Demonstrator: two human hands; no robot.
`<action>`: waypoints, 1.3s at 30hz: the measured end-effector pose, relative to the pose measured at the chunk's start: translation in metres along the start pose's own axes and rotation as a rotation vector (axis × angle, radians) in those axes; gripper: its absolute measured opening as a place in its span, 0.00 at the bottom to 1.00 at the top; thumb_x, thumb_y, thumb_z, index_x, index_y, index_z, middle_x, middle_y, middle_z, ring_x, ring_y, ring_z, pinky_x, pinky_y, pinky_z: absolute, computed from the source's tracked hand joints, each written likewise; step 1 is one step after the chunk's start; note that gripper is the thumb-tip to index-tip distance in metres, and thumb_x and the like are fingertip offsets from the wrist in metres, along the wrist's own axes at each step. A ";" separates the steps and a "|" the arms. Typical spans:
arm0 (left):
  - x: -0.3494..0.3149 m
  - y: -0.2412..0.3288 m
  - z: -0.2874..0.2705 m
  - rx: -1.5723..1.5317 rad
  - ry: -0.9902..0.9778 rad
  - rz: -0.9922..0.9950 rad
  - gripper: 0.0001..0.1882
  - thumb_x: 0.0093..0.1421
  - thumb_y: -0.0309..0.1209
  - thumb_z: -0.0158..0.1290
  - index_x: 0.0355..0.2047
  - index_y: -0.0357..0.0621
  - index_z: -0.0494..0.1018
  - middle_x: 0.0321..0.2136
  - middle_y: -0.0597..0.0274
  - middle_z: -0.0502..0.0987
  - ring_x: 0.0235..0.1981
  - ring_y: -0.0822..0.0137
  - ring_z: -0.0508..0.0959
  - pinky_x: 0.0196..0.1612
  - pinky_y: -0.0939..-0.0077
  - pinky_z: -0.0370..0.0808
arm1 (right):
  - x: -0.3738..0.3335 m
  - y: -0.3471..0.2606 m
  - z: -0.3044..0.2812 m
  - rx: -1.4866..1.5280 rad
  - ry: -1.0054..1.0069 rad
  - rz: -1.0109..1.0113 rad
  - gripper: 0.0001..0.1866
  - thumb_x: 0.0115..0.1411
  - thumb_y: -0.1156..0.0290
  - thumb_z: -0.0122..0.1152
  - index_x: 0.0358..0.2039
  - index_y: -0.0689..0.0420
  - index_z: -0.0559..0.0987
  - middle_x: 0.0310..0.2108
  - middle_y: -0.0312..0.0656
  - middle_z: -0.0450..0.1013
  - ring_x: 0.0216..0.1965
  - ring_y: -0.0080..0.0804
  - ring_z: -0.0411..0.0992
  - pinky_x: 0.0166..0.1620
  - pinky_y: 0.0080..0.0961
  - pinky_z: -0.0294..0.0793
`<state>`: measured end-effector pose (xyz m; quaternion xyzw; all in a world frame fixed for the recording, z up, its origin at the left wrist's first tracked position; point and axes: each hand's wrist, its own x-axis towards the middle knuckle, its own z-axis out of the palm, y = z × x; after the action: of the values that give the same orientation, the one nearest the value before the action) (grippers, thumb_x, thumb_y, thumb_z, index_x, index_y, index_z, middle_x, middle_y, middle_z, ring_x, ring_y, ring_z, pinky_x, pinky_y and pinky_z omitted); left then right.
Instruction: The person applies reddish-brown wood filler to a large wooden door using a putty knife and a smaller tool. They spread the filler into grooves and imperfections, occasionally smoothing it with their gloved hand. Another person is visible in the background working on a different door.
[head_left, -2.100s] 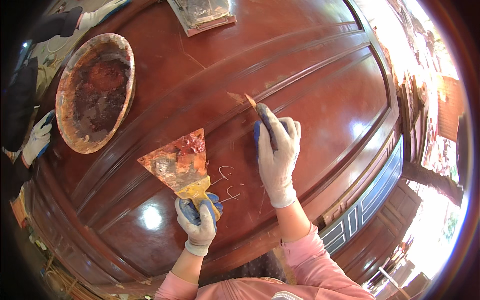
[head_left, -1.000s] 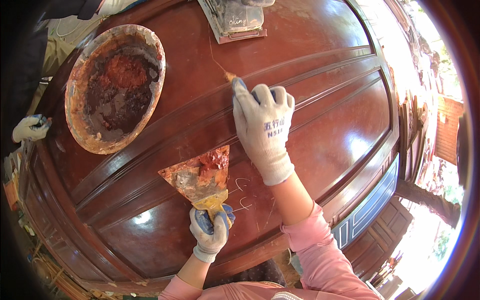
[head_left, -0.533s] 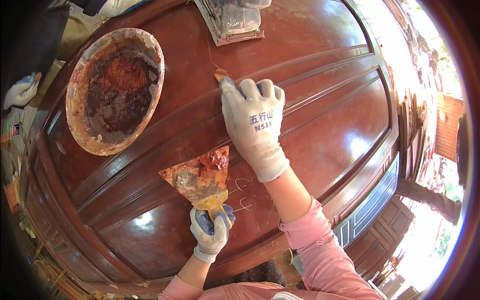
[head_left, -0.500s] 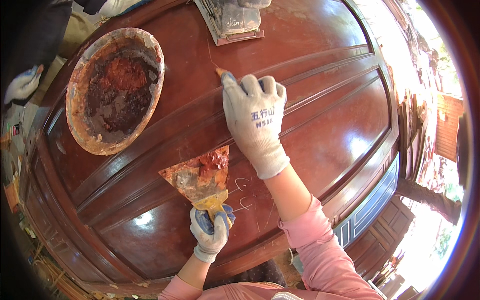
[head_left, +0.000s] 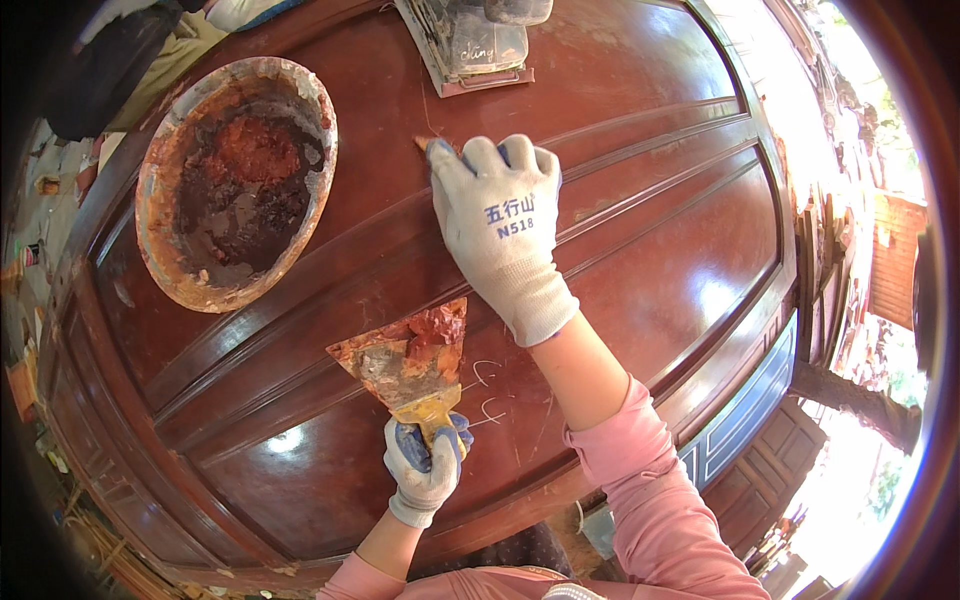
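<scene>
In a white glove with blue on its palm side, my left hand (head_left: pixel 425 470) is closed round the handle of a wide putty knife (head_left: pixel 415 362). Reddish-brown putty (head_left: pixel 438 327) is heaped on its blade. My right hand (head_left: pixel 500 205), in a matching glove, is closed with the knuckles up. An orange-brown pointed tip (head_left: pixel 421 143) pokes out beside its thumb and meets the wooden panel (head_left: pixel 380 190); the rest of that item is hidden in the fist. Near the tip, a thin pale line runs along the dark red-brown wood.
At the left, an oval basin (head_left: pixel 150 215) with dark and red putty rests on the panel. A sander-like grey tool (head_left: pixel 487 50) lies at the far edge. Another person's dark sleeve (head_left: pixel 105 75) shows at far left. More doors (head_left: pixel 765 455) lean at the right.
My right hand has shifted slightly left and away from me, the tip moving with it. My left hand stays nearly still with the putty knife. The other person's gloved hand has left its place at the left.
</scene>
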<state>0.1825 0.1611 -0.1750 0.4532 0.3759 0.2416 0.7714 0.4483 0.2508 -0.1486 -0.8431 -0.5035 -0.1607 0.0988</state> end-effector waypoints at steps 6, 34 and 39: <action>0.000 0.000 -0.001 -0.007 -0.029 0.010 0.25 0.67 0.27 0.51 0.59 0.39 0.55 0.35 0.48 0.78 0.27 0.67 0.78 0.31 0.72 0.81 | -0.002 0.003 0.003 -0.015 -0.003 -0.043 0.12 0.59 0.65 0.63 0.44 0.46 0.82 0.31 0.32 0.71 0.38 0.36 0.69 0.43 0.38 0.67; 0.007 0.010 0.013 0.171 0.035 0.069 0.18 0.70 0.26 0.43 0.58 0.37 0.56 0.36 0.50 0.76 0.25 0.69 0.77 0.27 0.75 0.78 | -0.191 0.080 -0.118 0.549 -0.011 0.873 0.18 0.62 0.79 0.61 0.54 0.57 0.82 0.26 0.37 0.66 0.34 0.28 0.64 0.40 0.23 0.65; 0.009 0.006 0.020 0.169 0.096 0.076 0.17 0.70 0.27 0.44 0.58 0.40 0.58 0.35 0.53 0.76 0.24 0.69 0.76 0.25 0.75 0.76 | -0.224 0.097 -0.119 1.088 0.107 1.092 0.16 0.68 0.77 0.57 0.55 0.66 0.79 0.35 0.32 0.68 0.34 0.17 0.64 0.38 0.14 0.63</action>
<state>0.2031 0.1601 -0.1664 0.5183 0.4141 0.2596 0.7018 0.4147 -0.0171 -0.1212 -0.7959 -0.0187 0.1405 0.5886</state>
